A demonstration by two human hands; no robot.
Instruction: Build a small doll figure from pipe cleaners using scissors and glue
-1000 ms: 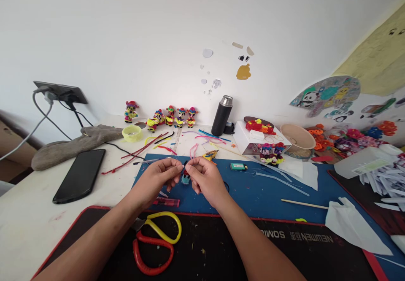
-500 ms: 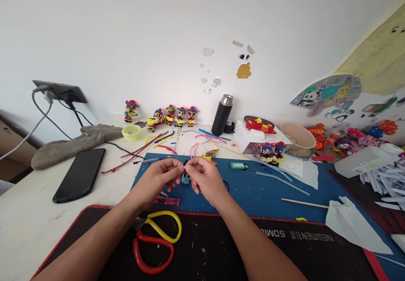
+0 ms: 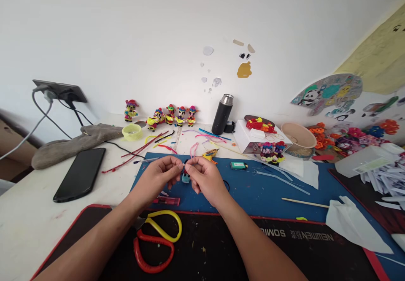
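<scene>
Two hands, thumbs and fingertips pinched narrow, meet above the blue mat (image 3: 247, 196); the left hand (image 3: 158, 175) and the right hand (image 3: 205, 175) seem to hold the dark upper part of a small doll (image 3: 185, 179) between them. Its light-blue lower part shows under the fingers; exactly what each one grips, I cannot tell. I judge it light, soft and easy to bend, not slippery, but fragile at small joints, so better to take it by the thicker body. Near and to the left lie scissors (image 3: 155, 239). On the black mat (image 3: 284, 255), near right, one can read "NEWMEN" and "SOMI", the rest being hidden by the right forearm. Farther right, the green label (image 3: 238, 166) is too small to read.
</scene>
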